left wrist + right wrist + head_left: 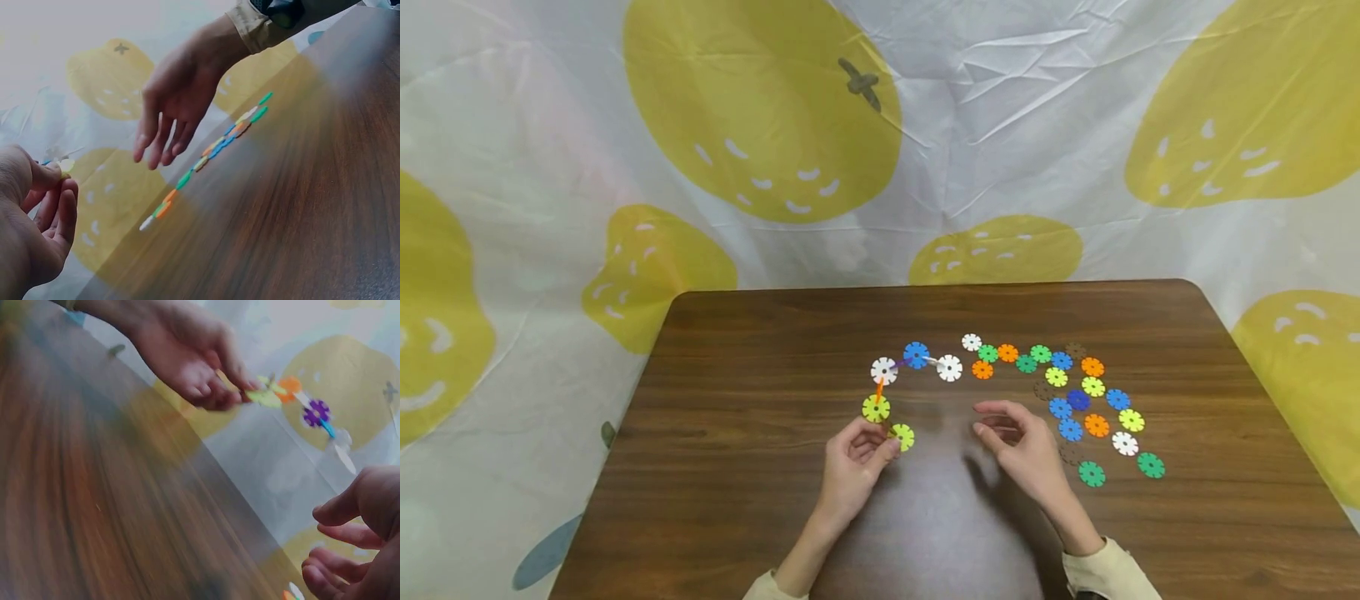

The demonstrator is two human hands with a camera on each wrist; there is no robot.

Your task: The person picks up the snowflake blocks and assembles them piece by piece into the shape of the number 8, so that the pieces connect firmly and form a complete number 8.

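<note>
My left hand [854,468] pinches the near end of a curved chain of slotted plastic discs, by a yellow-green disc [904,438]. The chain runs up through another yellow-green disc [876,407], an orange disc [879,390] seen edge-on, a white disc [883,372] and a blue disc [916,355] to a white disc [950,368] at its far end. In the right wrist view a purple disc [317,413] also shows in it. To the right, my right hand [1028,454] hovers above the table with fingers loosely bent, holding nothing. Its fingers are apart from the chain.
Loose slotted discs in several colours lie flat on the brown wooden table [737,350], right of the chain. Among them are a green disc [1092,474] near the right forearm and an orange disc [1097,426]. A fruit-patterned cloth [820,250] hangs behind the table's back edge.
</note>
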